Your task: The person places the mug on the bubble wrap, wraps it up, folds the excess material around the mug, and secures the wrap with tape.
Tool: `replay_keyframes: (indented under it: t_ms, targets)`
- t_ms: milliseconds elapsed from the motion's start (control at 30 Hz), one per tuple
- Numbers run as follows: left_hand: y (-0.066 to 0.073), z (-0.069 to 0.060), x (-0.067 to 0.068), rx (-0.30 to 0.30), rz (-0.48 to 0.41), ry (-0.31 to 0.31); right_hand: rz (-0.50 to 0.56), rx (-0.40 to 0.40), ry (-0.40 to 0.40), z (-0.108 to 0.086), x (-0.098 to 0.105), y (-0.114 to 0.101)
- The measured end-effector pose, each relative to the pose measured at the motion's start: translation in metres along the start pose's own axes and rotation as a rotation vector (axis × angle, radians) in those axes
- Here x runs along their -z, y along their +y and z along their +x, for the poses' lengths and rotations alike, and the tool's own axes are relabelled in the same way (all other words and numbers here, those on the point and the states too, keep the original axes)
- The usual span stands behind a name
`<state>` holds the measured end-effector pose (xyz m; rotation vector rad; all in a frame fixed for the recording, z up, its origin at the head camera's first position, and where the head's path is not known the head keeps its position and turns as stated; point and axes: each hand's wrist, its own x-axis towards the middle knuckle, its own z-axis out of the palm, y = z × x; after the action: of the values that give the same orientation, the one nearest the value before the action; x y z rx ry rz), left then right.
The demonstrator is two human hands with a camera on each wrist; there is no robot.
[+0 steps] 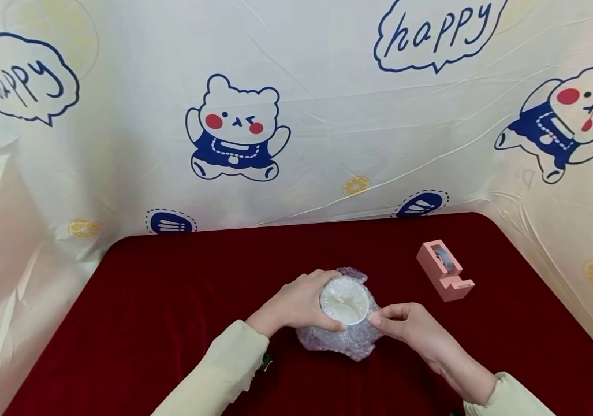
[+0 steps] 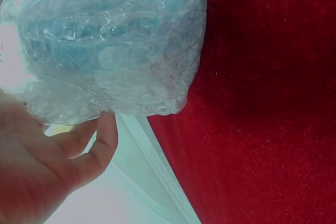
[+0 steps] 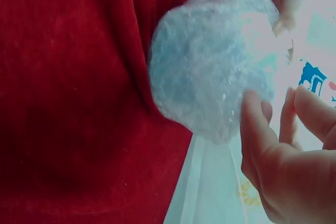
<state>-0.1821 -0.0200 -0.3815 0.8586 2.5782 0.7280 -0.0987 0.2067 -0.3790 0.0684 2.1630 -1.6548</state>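
A round white cup-like thing (image 1: 345, 300) stands on the red cloth, its pale rim facing up. Crumpled clear bubble wrap (image 1: 335, 342) covers its sides and spreads out around its lower part; in the left wrist view the wrap (image 2: 121, 51) looks bluish. My left hand (image 1: 304, 300) grips the wrapped cup from the left, thumb at the near side and fingers round the far side. At the right of the rim, my right hand (image 1: 405, 323) pinches the wrap between thumb and forefinger. Another of its fingers (image 3: 253, 111) touches the wrapped side in the right wrist view.
A pink tape dispenser (image 1: 443, 271) with a roll of tape stands to the right, beyond my right hand. Dark red cloth (image 1: 171, 289) covers the table. A white printed sheet (image 1: 322, 115) hangs behind the table's far edge and along both sides.
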Motion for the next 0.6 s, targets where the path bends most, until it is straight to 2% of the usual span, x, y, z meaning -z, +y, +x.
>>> replay_keyframes:
  t_ms: [267, 433, 600]
  targets:
    - [0.001, 0.0, 0.0, 0.004, -0.003, -0.003, -0.083, 0.002, 0.167, -0.001, -0.016, 0.003]
    - [0.0, 0.001, -0.001, 0.0, -0.005, -0.002, -0.081, 0.02, 0.198, 0.0, -0.021, 0.005]
    - [0.001, 0.001, -0.002, -0.004, 0.007, 0.009, -0.013, -0.019, 0.171, -0.002, -0.022, 0.003]
